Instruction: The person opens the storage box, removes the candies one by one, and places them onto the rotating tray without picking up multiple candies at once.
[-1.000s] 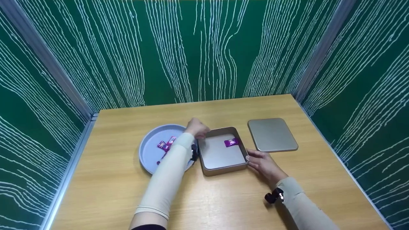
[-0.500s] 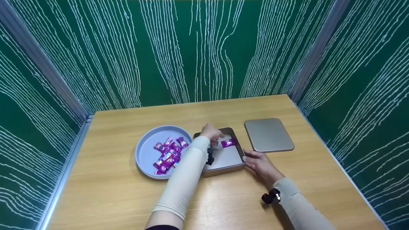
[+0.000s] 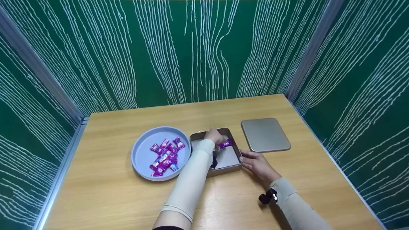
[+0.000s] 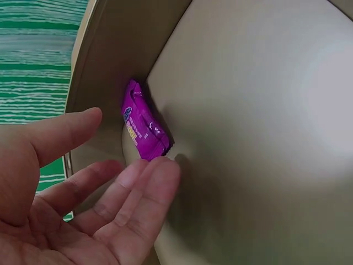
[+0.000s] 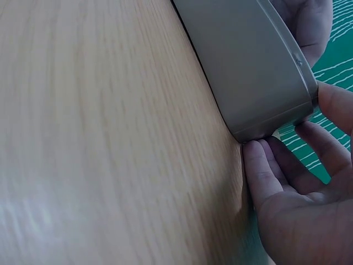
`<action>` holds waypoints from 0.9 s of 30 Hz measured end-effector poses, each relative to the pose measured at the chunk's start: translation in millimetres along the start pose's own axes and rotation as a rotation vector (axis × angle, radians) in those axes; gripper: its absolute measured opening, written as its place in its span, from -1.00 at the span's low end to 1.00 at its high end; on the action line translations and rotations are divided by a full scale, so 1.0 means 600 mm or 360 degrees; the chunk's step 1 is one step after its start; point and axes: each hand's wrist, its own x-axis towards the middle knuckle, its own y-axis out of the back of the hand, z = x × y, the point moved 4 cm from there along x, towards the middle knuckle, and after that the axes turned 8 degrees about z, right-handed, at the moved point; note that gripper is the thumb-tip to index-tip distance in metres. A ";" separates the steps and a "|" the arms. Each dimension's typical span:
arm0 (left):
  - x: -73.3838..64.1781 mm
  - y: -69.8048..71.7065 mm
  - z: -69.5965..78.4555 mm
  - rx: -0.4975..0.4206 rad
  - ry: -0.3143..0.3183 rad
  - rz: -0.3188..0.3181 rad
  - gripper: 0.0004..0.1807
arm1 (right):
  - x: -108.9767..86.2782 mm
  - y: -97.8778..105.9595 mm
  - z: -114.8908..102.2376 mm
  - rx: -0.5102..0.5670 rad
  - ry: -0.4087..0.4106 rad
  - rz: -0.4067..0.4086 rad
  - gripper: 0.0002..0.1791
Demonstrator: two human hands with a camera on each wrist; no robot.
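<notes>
My left hand (image 3: 215, 136) reaches down into the open square metal tin (image 3: 224, 172). In the left wrist view, the thumb stands apart from the fingers, and the fingertips are right at the end of a purple wrapped candy (image 4: 144, 124). That candy leans against the tin's inner wall, with nothing between thumb and fingers. My right hand (image 3: 260, 166) rests against the tin's near right corner from outside. In the right wrist view, its fingertips (image 5: 256, 157) touch low on the wall (image 5: 242, 61) and the thumb lies at the rim.
Left of the tin, a pale blue round tray (image 3: 139, 159) holds a pile of purple wrapped candies (image 3: 164, 156). A flat square metal lid (image 3: 266, 134) lies on the wooden table (image 3: 121, 201) to the right. Green walls stand behind and at both sides.
My left hand has moved right from the tin's left edge into the tin, up to the candy, uncovering the pile in the tray. My right hand keeps its place at the corner.
</notes>
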 end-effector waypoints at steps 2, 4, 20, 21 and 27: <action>0.021 -0.015 -0.007 0.0111 -0.0046 0.0021 -0.58 | 0.000 -0.002 0.002 -0.0005 -0.0005 0.0003 -0.29; 0.034 -0.026 -0.013 0.0200 -0.0083 0.0016 -0.56 | -0.001 -0.003 0.003 -0.0007 -0.0018 0.0011 -0.29; 0.036 -0.047 -0.014 0.0336 -0.0113 0.0079 -0.38 | -0.001 0.000 0.001 -0.0022 -0.0013 0.0001 -0.28; 0.031 -0.044 -0.012 0.0353 -0.0099 0.0065 -0.37 | -0.001 -0.001 0.001 -0.0021 -0.0010 -0.0005 -0.29; 0.009 -0.024 -0.005 0.0415 -0.0054 0.0066 -0.37 | -0.003 0.000 -0.001 -0.0022 -0.0010 -0.0014 -0.29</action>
